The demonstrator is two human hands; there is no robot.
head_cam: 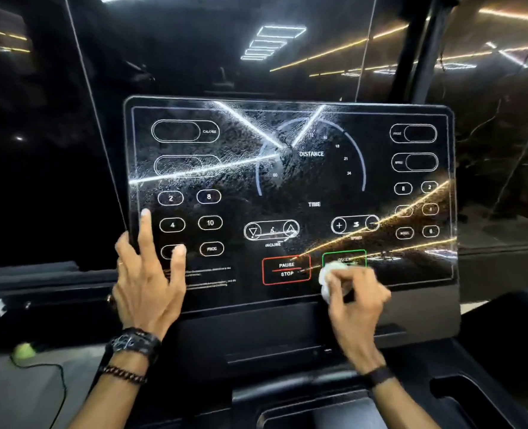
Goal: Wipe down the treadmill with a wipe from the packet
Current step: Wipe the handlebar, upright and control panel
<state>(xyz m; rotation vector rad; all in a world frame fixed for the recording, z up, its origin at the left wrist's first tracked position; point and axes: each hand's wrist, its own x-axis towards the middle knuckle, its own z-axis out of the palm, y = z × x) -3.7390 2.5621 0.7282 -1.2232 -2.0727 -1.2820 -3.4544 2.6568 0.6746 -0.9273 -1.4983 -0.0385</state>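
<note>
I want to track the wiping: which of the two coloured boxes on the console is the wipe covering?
The green-outlined box, right of the red PAUSE/STOP box. The right hand presses the wipe over its lower edge; the red box is uncovered.

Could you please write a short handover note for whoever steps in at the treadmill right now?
Left hand: open, fingers spread, bracing the left edge of the console.
Right hand: pinching a crumpled white wipe against the console's lower edge, by the green button, just right of the red pause/stop button.
Packet: not in view.
Done: streaky film across the upper left of the console suggests it has been wiped.
Left: probably the right-hand side, lower strip and the rest of the treadmill.
</note>
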